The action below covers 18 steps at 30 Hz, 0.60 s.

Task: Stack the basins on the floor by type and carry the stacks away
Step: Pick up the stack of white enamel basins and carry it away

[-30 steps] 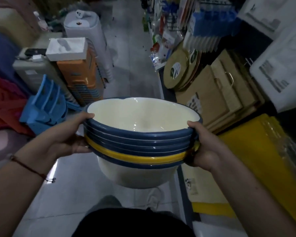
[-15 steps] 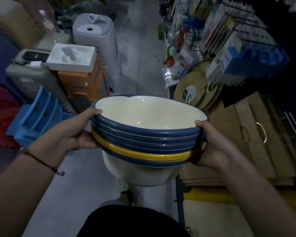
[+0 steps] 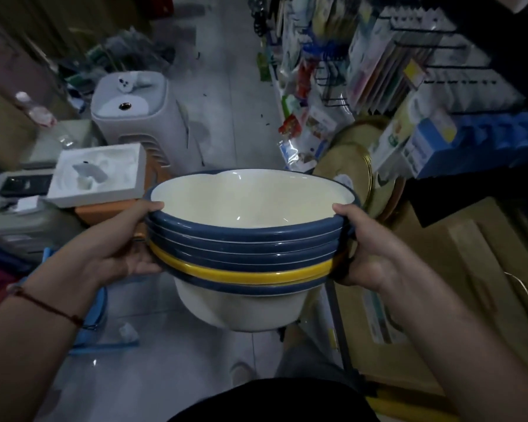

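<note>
Currently the stack (image 3: 250,248) of nested basins sits at centre frame, off the floor, carried between both hands. The left hand (image 3: 125,248) curls round the rims at the stack's left side, thumb over the top rim; the right hand (image 3: 366,248) grips the opposite side likewise. For a good carry, hold the stack level, keep both thumbs hooked over the top rim, and watch the path ahead. The floor (image 3: 235,95) is pale, glossy tile forming a narrow aisle. A grey appliance (image 3: 134,108) stands at upper left; packaged goods on racks (image 3: 409,71) fill the upper right; flat cardboard (image 3: 470,284) lies at right.
</note>
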Motion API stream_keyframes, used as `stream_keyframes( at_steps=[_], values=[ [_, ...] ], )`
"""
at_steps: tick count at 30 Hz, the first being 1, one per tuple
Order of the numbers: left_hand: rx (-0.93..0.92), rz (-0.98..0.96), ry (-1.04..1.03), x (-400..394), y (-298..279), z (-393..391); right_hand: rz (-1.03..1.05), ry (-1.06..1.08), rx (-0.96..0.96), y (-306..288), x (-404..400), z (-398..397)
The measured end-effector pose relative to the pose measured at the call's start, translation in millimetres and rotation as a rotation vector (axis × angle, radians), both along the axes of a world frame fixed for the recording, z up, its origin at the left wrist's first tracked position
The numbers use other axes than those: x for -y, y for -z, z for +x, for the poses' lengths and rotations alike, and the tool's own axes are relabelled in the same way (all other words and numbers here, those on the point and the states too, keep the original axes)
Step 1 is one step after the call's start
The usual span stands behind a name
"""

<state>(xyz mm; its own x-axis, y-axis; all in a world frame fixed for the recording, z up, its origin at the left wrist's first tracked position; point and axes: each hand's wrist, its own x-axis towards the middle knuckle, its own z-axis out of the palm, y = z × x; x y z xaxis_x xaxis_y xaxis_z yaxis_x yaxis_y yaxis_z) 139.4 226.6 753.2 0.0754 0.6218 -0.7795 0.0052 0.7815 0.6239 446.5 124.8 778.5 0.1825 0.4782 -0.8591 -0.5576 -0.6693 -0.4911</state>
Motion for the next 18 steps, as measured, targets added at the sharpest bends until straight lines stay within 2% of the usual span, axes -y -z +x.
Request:
stream_keyframes(
  at_steps=[9,18],
  values=[
    [-0.049,-0.03,-0.001,-144,9,95,-0.028,0.011,-0.049,23,-159,90],
    [0.018,-0.027,-0.118,-258,6,146,0.0,-0.062,-0.058,17,-300,152]
  ],
)
